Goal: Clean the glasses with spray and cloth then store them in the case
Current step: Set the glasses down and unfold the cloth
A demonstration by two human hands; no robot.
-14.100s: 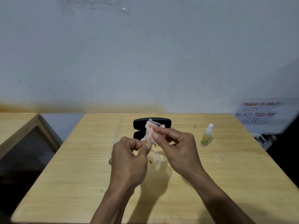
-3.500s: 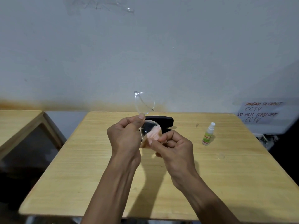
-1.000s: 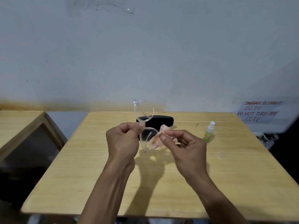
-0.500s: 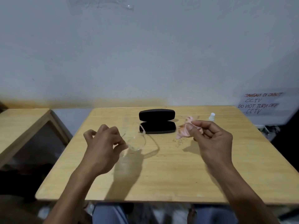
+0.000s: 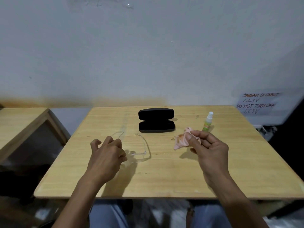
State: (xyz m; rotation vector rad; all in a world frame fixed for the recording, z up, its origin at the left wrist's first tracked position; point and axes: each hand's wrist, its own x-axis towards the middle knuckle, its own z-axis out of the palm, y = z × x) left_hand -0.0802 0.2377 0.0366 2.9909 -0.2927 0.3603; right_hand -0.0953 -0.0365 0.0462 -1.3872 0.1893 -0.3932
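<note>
The clear-framed glasses [image 5: 139, 152] lie on the wooden table [image 5: 164, 178], left of centre, with their temples unfolded. My left hand [image 5: 107, 152] is at their near-left end, its fingertips pinching the frame there. My right hand [image 5: 209, 148] hovers to the right and pinches a crumpled pink cloth [image 5: 181, 140] between thumb and fingers. The black glasses case [image 5: 156, 120] lies open at the back of the table, empty. A small green spray bottle [image 5: 208, 124] with a white top stands upright behind my right hand.
A second wooden table [image 5: 19, 122] stands to the left across a gap. A paper sign [image 5: 258, 102] about CCTV hangs on the wall at the right. The wall runs right behind the table.
My hands have drawn apart. The left one lowered the glasses from in front of the case down onto the table, and the right one carried the cloth off to the right.
</note>
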